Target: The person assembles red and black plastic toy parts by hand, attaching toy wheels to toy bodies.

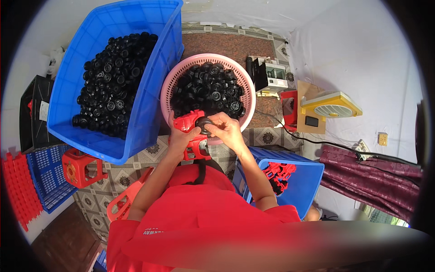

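My left hand (180,138) is closed round a red plastic toy vehicle body (188,120), held in front of me at the near rim of a pink basket (248,90). Against that body, the fingers of my right hand (226,130) pinch a black toy wheel (204,125). My left thumb also reaches the wheel's edge. Whether the wheel is fixed to the body I cannot tell. Many loose black wheels (210,86) fill the basket just beyond my hands.
A large blue bin (146,86) of black wheels stands left. On my right, a blue crate (306,181) holds red and black toy parts (280,172). Red stools (81,168), a yellow-framed fan (333,109) and a dark cable (312,141) are around.
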`<state>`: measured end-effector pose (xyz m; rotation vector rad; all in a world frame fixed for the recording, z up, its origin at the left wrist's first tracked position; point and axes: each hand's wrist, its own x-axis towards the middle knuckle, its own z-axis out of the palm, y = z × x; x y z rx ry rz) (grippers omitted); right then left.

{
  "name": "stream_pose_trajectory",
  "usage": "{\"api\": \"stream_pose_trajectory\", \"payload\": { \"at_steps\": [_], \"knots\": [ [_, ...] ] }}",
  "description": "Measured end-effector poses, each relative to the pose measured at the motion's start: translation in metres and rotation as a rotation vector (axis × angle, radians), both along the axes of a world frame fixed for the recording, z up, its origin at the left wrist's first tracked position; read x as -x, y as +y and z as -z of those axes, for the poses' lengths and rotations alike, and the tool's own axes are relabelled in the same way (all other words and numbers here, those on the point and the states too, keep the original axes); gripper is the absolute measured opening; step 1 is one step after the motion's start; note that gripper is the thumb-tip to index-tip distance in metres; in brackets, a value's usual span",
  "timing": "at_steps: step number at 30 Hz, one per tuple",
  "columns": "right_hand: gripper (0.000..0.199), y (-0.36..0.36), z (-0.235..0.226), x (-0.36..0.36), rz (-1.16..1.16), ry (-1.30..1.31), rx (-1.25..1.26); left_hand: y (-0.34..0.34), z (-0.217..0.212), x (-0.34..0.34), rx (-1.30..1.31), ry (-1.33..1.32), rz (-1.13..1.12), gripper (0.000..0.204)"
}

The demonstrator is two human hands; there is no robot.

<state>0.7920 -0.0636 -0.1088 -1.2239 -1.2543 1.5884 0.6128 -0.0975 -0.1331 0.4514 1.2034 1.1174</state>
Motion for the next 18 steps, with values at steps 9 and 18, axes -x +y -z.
{"api": "stream_pose_trajectory", "payload": {
  "at_steps": [9,18],
  "knots": [
    [0.052,0.022,0.013,0.002,-0.144,-0.472,-0.481,0.003,-0.004,0.002,-0.015,-0.106,-0.020,0.114],
    [0.052,0.015,0.050,0.013,-0.320,0.080,-0.131,-0.015,0.013,0.015,-0.001,-0.021,0.045,0.102]
  ]
}}
